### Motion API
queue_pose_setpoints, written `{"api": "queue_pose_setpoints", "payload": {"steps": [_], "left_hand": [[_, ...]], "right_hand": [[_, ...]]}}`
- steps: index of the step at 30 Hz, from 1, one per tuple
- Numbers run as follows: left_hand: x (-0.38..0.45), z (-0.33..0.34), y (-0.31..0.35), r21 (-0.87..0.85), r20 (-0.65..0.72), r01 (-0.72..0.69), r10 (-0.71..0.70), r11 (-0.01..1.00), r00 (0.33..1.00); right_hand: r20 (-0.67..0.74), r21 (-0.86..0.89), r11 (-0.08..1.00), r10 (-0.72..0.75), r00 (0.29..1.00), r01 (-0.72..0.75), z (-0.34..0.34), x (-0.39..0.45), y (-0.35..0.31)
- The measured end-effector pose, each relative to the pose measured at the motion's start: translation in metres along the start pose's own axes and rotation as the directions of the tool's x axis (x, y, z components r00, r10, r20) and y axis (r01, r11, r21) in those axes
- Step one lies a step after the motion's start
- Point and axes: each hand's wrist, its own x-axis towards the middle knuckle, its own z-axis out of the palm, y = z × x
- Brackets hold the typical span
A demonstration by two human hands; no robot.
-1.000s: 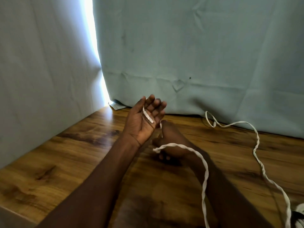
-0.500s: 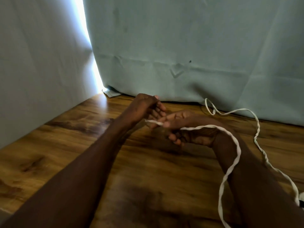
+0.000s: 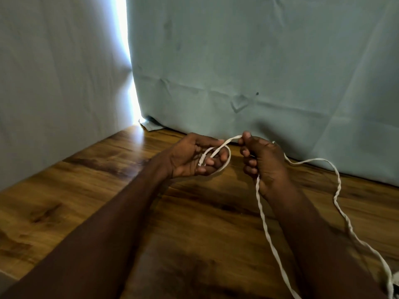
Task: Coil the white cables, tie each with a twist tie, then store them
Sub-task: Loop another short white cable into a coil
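While lit from a curtain (image 3: 259, 61) gap, glossy wooden tabletop (image 3: 86, 190), cable-strewn.

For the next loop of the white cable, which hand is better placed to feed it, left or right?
Probably the right hand. It pinches the white cable where the long loose part begins and trails over the wooden table. The left hand holds the first small loop and the plug end.

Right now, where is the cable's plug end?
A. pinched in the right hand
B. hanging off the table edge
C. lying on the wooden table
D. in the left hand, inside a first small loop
D: the connector sits in the left hand, whose fingers hold one small loop of the white cable, while the right hand pinches the run beyond.
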Motion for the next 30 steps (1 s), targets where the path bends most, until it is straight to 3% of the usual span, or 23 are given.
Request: {"api": "queue_pose_setpoints", "payload": {"steps": [3,6,9,11,14,16,18,20,22,23,25,27,30], "left_hand": [[0.001,0.004,-0.002,-0.234,0.159,-0.020,0.058,0.972,0.986],[0.008,0.006,0.001,-0.467,0.192,-0.117,0.230,0.877,0.954],[0.014,0.005,0.005,-0.610,0.064,-0.277,0.394,0.743,0.917],[0.015,0.003,0.005,-0.672,-0.074,-0.369,0.438,0.642,0.896],[0.013,-0.002,0.007,-0.600,-0.261,-0.534,0.485,0.596,0.834],[0.010,-0.008,0.010,-0.494,-0.354,-0.609,0.497,0.620,0.792],[0.008,-0.013,0.013,-0.274,-0.421,-0.619,0.487,0.736,0.766],[0.007,-0.016,0.011,0.041,-0.460,-0.513,0.472,0.857,0.752],[0.006,-0.013,0.008,0.293,-0.487,-0.357,0.460,0.887,0.742],[0.004,-0.011,0.006,0.411,-0.501,-0.282,0.473,0.867,0.725],[0.002,-0.010,0.004,0.619,-0.494,-0.157,0.537,0.770,0.684],[0.000,-0.009,0.004,0.673,-0.467,-0.132,0.556,0.728,0.687],[-0.005,-0.002,0.010,0.625,-0.416,-0.145,0.484,0.767,0.770]], "right_hand": [[-0.109,-0.251,0.956,-0.184,0.977,0.152,0.000,-0.001,0.004],[-0.010,-0.585,0.763,-0.346,0.938,0.276,0.003,-0.001,0.008],[0.159,-0.742,0.602,-0.268,0.950,0.294,0.027,-0.009,0.012],[0.273,-0.849,0.404,-0.217,0.937,0.341,0.045,-0.019,0.017],[0.317,-0.900,0.254,-0.176,0.932,0.354,0.054,-0.026,0.019],[0.317,-0.889,0.323,-0.080,0.945,0.325,0.053,-0.030,0.015],[0.369,-0.835,0.442,0.006,0.929,0.329,0.054,-0.035,0.012],[0.424,-0.819,0.442,0.037,0.905,0.365,0.056,-0.039,0.009],[0.429,-0.830,0.417,0.055,0.902,0.369,0.055,-0.041,0.000],[0.415,-0.809,0.491,0.086,0.906,0.324,0.053,-0.042,-0.006],[0.406,-0.628,0.772,0.212,0.889,0.102,0.045,-0.043,-0.021],[0.447,-0.349,0.930,0.269,0.853,-0.111,0.034,-0.040,-0.033],[0.500,-0.105,0.966,0.256,0.828,-0.236,0.012,-0.032,-0.036]]}}
